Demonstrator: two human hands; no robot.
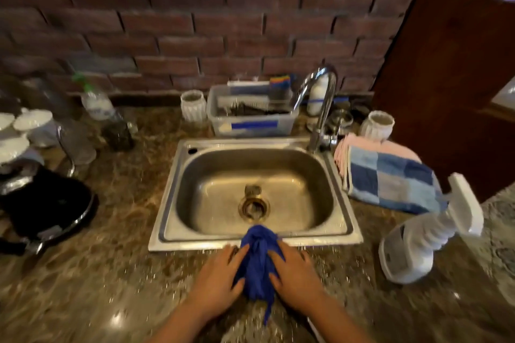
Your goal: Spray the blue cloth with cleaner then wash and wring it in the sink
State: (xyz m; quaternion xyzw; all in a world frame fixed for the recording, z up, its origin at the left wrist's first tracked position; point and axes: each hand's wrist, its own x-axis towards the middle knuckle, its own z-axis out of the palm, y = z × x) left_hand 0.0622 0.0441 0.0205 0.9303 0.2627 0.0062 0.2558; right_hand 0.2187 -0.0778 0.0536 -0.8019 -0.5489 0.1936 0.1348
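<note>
A bunched-up blue cloth (pixel 257 262) lies on the granite counter, its far end draped over the front rim of the steel sink (pixel 178 164). My left hand (pixel 220 276) presses against the cloth's left side and my right hand (pixel 295 273) against its right side, squeezing it between them. The white spray bottle of cleaner (pixel 423 239) stands on the counter to the right, apart from both hands. The sink basin is dry-looking and holds nothing but its drain (pixel 254 206). The chrome faucet (pixel 320 108) arches over the sink's back right corner; no water runs.
Folded blue-checked and pink towels (pixel 390 178) lie right of the sink. A plastic tub (pixel 250 117), two white ribbed jars (pixel 193 104) and a bottle stand behind it. White dishes (pixel 28 131) and a black pan (pixel 47 206) sit at left. A brick wall backs the counter.
</note>
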